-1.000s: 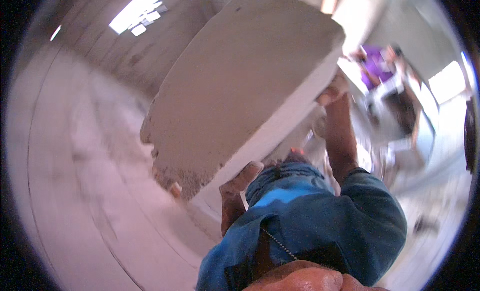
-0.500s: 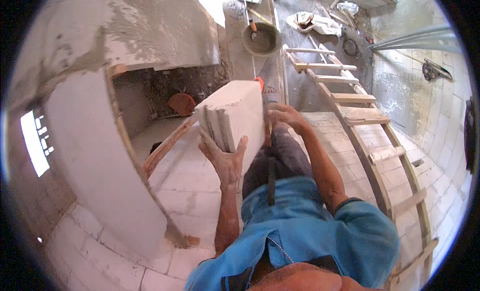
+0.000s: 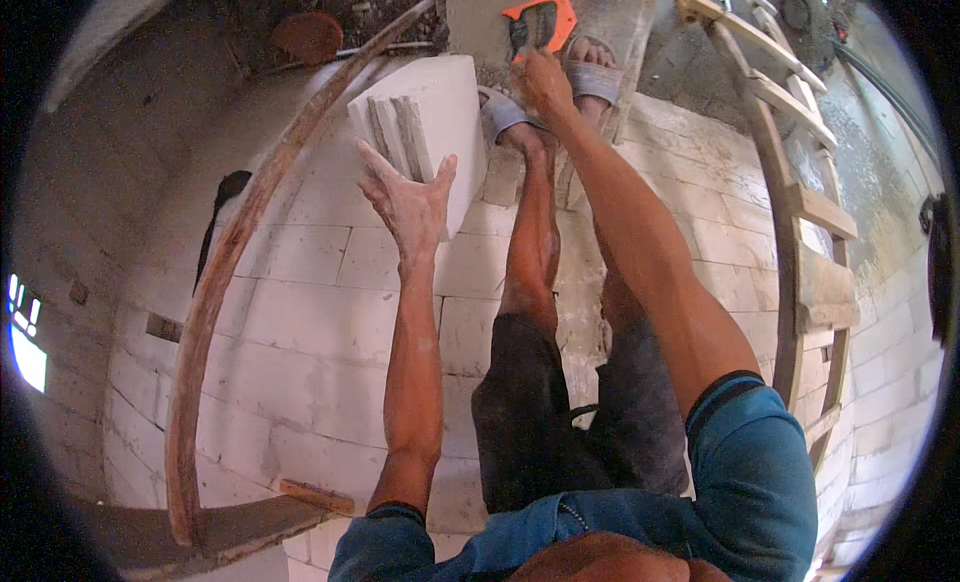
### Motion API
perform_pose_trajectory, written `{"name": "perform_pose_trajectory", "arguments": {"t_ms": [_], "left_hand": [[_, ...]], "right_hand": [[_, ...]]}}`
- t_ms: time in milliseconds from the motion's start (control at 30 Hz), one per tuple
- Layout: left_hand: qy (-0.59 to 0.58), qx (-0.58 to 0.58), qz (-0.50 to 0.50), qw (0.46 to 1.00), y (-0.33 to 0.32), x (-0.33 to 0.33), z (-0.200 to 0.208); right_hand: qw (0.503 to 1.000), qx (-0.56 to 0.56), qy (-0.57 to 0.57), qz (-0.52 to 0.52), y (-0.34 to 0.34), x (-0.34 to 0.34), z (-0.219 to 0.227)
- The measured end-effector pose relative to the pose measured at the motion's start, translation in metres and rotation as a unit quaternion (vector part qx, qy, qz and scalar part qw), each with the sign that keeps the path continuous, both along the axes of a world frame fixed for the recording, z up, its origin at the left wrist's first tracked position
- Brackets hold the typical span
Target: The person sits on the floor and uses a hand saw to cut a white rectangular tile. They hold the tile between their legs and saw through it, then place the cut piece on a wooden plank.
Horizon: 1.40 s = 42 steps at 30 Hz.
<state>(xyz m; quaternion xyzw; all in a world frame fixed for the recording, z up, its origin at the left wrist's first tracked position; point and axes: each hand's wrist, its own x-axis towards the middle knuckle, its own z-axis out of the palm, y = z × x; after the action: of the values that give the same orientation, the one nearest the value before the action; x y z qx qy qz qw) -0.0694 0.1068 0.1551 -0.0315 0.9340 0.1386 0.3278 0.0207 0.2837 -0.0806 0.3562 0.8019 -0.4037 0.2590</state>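
A pale aerated concrete block (image 3: pixel 455 132) stands in front of me to the left, with ridges and grooves on its near end. My left hand (image 3: pixel 408 197) grips that end, the thumb on its right side and the fingers on its left. Farther forward and to the right, my right hand (image 3: pixel 545 82) is closed round the orange and black handle of a handsaw (image 3: pixel 558 22). The saw's blade does not show in this view. My feet in grey sandals (image 3: pixel 597 80) stand just beyond and beside the block.
A long wooden pole (image 3: pixel 250 227) slants along the left. A wooden ladder (image 3: pixel 785 232) runs down the right side. A reddish round object (image 3: pixel 307 39) lies at the far left, and a small wood piece (image 3: pixel 316 496) lies near me. Pale block walling (image 3: pixel 300 322) surrounds me.
The view has tipped downward. My right hand has moved from beside the block to farther forward with the saw handle, which was mostly hidden. My left hand keeps its hold on the block.
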Motion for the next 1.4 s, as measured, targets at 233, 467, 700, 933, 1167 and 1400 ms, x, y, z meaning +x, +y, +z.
{"name": "perform_pose_trajectory", "arguments": {"t_ms": [233,467,700,933,1167,1400], "left_hand": [[-0.06,0.009,0.122,0.991,-0.028,0.001,-0.051],[-0.05,-0.024,-0.015,0.998,-0.012,-0.004,-0.058],[0.091,-0.026,-0.205,0.974,-0.016,-0.017,-0.079],[0.108,0.056,-0.282,0.952,0.013,-0.032,-0.119],[0.119,0.071,-0.281,0.95,0.032,-0.035,-0.141],[0.134,0.075,-0.206,0.966,0.05,-0.035,-0.165]], "right_hand": [[0.972,0.232,-0.028,-0.013,-0.038,-0.033,-0.056],[0.96,0.281,0.003,-0.002,-0.004,-0.007,-0.012],[0.929,0.093,0.043,-0.356,0.036,0.005,0.182],[0.916,0.032,-0.094,-0.388,0.044,0.129,0.366],[0.944,0.013,-0.012,-0.329,0.032,0.145,0.445],[0.995,0.093,0.03,-0.031,0.041,0.137,0.469]]}}
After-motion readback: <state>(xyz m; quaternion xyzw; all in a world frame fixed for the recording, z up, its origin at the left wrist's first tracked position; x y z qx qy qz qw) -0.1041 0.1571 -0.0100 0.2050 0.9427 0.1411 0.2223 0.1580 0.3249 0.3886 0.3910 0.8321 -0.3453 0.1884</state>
